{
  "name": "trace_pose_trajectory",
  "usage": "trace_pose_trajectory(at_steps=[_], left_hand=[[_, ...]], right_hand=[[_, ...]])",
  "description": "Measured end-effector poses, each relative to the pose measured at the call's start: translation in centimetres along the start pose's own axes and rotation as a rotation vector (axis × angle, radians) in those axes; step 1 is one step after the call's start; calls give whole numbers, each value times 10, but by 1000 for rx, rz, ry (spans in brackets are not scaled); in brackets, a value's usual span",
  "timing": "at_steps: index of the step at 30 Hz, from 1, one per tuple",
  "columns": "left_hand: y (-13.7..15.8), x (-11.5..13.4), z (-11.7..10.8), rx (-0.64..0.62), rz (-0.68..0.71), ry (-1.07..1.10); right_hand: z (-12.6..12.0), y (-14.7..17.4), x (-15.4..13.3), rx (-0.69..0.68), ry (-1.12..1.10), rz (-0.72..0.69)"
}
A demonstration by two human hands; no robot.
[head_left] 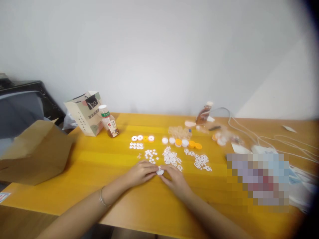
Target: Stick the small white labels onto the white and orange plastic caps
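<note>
fingers of left hand [141, 172] and right hand [175, 182] pinch a small white, probably plastic piece [159, 172] between them, over the yellow wooden table [129, 209], just nearer than the small round white discs [150, 155]. i'd keep opposing tips level, press evenly, avoid tilt. forearms converge from both sides, backs of hands up.

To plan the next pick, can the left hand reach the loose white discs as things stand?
Probably yes: the loose discs lie just beyond the left hand with nothing evident between, though it seems busy holding a white piece.
</note>
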State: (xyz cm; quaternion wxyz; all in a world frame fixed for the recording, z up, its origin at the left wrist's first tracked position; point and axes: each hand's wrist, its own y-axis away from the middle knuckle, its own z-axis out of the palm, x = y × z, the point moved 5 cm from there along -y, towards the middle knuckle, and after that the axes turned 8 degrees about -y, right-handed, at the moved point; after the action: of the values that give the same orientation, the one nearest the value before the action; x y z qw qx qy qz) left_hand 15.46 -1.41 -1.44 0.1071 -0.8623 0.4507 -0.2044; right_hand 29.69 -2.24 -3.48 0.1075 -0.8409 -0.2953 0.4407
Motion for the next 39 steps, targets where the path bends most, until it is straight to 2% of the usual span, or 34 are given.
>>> trace_pose_trajectory(at_steps=[7,18,28,34,39], left_hand=[[1,0,2,-6,9,-63],[4,7,3,28,131,-275],[3,13,4,-41,143,-360],[4,16,5,-17,171,-370],[1,12,5,0,69,-281]], right_hand=[[0,1,0,9,-3,-14],[1,0,-8,-1,125,-135],[8,2,-14,-50,243,-225],[12,4,-11,-63,241,-256],[9,2,-13,-44,240,-245]])
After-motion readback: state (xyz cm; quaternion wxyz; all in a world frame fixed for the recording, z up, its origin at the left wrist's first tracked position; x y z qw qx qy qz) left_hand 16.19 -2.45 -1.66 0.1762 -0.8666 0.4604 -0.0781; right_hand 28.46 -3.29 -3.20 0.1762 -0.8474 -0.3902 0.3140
